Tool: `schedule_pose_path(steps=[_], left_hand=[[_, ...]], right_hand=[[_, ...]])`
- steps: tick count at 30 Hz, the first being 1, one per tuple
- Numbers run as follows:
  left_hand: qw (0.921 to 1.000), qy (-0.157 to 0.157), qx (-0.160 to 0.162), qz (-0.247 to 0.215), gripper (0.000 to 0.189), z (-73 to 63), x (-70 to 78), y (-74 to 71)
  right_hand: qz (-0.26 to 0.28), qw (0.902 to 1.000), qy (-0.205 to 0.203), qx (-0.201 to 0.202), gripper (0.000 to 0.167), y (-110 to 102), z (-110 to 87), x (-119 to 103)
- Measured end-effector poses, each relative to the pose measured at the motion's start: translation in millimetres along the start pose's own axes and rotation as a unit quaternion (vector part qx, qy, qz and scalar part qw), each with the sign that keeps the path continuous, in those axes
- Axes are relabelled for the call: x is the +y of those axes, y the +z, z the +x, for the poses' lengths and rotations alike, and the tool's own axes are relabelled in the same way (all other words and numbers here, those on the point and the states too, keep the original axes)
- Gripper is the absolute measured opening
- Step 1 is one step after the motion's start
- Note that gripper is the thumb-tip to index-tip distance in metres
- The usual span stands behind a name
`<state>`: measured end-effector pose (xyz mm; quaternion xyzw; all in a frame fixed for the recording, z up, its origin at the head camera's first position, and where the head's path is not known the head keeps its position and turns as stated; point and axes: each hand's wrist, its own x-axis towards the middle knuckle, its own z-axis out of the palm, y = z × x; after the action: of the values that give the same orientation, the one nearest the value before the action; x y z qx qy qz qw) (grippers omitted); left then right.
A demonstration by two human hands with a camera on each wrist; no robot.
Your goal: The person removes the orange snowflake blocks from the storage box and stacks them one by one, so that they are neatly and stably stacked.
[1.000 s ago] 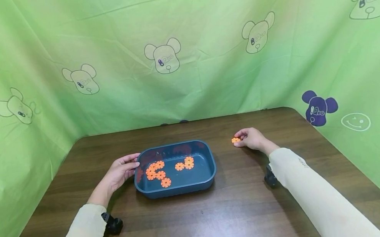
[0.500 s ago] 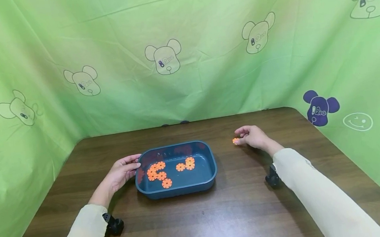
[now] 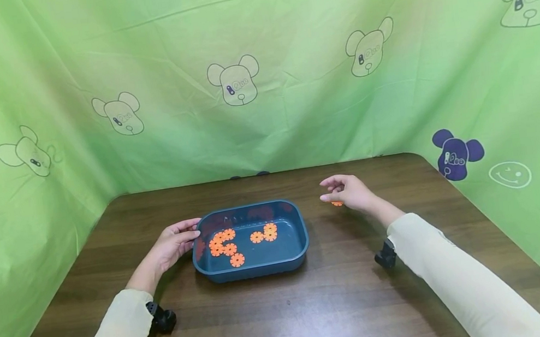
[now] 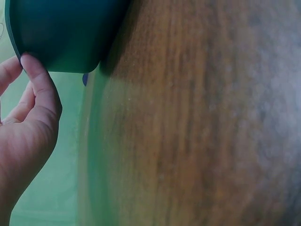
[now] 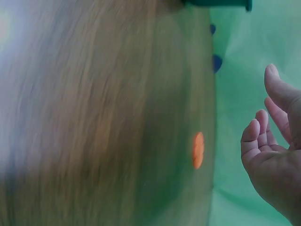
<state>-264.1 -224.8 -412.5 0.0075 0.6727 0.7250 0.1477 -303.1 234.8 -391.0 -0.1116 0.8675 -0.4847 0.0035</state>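
Note:
A dark blue rectangular plastic basin stands on the table, with several orange notched flower-shaped discs lying flat inside. My left hand pinches the rim at its left end; in the left wrist view the thumb presses the outer wall near the corner. To the right of the basin, my right hand hovers with relaxed, parted fingers and holds nothing. Beneath it, partly hidden in the head view, is a single orange disc. The right wrist view shows this disc lying on the table, apart from the fingers.
The brown wooden table ends at the back against a green curtain printed with bear heads. A black wrist camera is strapped to the left forearm, and another camera to the right one. A pale strip shows at the lower right edge.
My right hand, which had its fingers at the orange disc, has let it go and risen slightly to the left, leaving the disc on the table. The left hand and the basin stay put.

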Motion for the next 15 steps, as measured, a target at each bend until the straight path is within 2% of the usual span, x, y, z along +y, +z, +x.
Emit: schedule_pose_path(steps=[10,15], left_hand=[[1.0,0.003,-0.003,-0.003,0.046,-0.1,0.1,-0.1],[1.0,0.005,-0.005,-0.007,0.045,0.2,0.0,0.1]], right_hand=[[0.033,0.9984,-0.039,-0.022,0.041,21.9,-1.3,-33.0],[0.045,0.996,-0.061,-0.046,0.041,37.9,-2.4,-50.0]])
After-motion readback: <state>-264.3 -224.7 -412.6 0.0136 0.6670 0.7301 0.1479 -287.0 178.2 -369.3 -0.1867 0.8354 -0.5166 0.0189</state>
